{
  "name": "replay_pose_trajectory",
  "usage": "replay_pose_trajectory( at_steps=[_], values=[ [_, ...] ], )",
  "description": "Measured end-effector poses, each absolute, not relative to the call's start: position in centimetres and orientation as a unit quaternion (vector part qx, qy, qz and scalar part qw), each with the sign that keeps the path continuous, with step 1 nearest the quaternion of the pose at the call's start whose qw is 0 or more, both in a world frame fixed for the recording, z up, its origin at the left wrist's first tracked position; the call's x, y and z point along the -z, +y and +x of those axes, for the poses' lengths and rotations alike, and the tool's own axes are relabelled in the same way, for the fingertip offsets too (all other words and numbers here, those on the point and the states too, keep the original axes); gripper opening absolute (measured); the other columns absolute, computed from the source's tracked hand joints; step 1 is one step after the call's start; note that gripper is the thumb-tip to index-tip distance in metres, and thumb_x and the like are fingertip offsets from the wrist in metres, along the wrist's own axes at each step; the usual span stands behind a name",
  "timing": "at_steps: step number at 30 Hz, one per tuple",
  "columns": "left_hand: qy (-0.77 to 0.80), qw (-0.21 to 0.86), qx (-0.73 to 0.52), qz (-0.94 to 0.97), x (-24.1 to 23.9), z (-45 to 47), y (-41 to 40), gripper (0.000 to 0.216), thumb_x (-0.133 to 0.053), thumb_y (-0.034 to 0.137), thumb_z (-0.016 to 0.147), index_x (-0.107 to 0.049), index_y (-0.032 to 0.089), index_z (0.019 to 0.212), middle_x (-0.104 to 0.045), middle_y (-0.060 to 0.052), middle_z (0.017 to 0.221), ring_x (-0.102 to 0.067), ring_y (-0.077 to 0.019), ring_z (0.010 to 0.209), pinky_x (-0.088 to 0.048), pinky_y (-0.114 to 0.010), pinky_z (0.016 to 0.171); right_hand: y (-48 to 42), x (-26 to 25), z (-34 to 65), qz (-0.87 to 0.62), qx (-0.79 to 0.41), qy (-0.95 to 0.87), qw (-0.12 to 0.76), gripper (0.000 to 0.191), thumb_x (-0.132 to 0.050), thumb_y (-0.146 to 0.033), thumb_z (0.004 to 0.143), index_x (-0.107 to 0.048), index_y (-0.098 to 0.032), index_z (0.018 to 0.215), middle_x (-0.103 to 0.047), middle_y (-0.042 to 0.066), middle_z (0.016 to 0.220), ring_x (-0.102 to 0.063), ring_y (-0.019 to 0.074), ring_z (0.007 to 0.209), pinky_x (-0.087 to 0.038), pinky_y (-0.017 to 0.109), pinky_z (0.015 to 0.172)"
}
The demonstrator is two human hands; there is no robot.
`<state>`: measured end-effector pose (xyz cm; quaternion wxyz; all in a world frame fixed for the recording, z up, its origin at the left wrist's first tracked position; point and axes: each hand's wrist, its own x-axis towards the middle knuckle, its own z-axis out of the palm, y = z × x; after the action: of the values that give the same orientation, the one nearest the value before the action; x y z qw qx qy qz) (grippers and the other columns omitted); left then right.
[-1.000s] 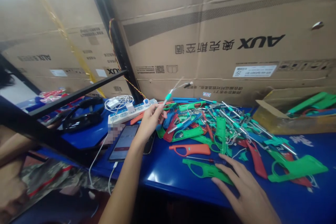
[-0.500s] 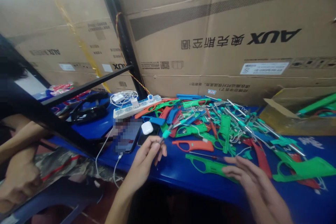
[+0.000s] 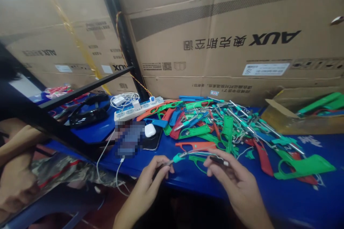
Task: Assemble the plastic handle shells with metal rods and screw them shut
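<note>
My left hand (image 3: pixel 157 175) is closed, pinching the metal rod of a part with a teal collar (image 3: pixel 177 157). Thin white wires (image 3: pixel 197 152) arc from that collar toward the other side. My right hand (image 3: pixel 232 177) has its thumb and fingers closed around a short dark piece (image 3: pixel 217 160) with a white end; its exact kind is unclear. Behind and between my hands lies a green gun-shaped plastic shell (image 3: pixel 197 161), partly covered by my right hand. Just beyond it is an orange shell (image 3: pixel 195 146).
A heap of metal rods with teal collars (image 3: pixel 242 120) and coloured shells spreads over the blue table (image 3: pixel 309 196). An open carton (image 3: pixel 306 125) stands right. Left are a power strip (image 3: pixel 138 110), phones, a white earbud case (image 3: pixel 149 130) and another person's arms (image 3: pixel 20 171).
My right hand has moved left and closed on the dark piece. My left hand has come slightly lower and right with the collared part, whose wires now stretch between my hands.
</note>
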<state>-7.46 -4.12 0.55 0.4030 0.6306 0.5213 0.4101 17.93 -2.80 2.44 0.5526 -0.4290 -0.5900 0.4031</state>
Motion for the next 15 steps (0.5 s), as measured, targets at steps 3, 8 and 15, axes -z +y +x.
replay_pose_trajectory(
  at_steps=[3, 8, 15],
  values=[
    [0.541, 0.373, -0.406, 0.635, -0.2, -7.5, -3.8, 0.021, -0.057, 0.044, 0.101, -0.065, 0.026, 0.109, -0.070, -0.005, 0.103, -0.068, -0.0212, 0.096, -0.052, -0.032, 0.089, -3.0, -2.7, 18.0, -0.449, -0.371, -0.592, 0.557, 0.017, -0.065, -0.038, 0.099, -0.076, -0.028, 0.106, -0.074, 0.000, 0.078, -0.074, 0.0160, 0.076, -0.061, 0.021, 0.071],
    [0.545, 0.307, -0.379, 0.682, -0.6, -6.5, -3.2, 0.026, -0.065, 0.042, 0.097, -0.064, 0.028, 0.119, -0.071, -0.001, 0.099, -0.069, -0.0199, 0.096, -0.054, -0.029, 0.089, -2.8, -3.1, 18.3, -0.462, -0.310, -0.646, 0.523, 0.017, -0.064, -0.036, 0.099, -0.079, -0.028, 0.103, -0.076, 0.001, 0.099, -0.073, 0.0168, 0.084, -0.060, 0.025, 0.080],
    [0.459, 0.197, -0.381, 0.778, -1.0, -5.1, -1.3, 0.021, -0.060, 0.031, 0.102, -0.066, 0.029, 0.122, -0.074, -0.001, 0.115, -0.071, -0.0187, 0.105, -0.051, -0.026, 0.093, -2.3, -2.0, 19.9, -0.471, -0.224, -0.687, 0.507, 0.016, -0.064, -0.028, 0.099, -0.074, -0.028, 0.113, -0.075, 0.000, 0.108, -0.072, 0.0174, 0.099, -0.056, 0.024, 0.087]
  ],
)
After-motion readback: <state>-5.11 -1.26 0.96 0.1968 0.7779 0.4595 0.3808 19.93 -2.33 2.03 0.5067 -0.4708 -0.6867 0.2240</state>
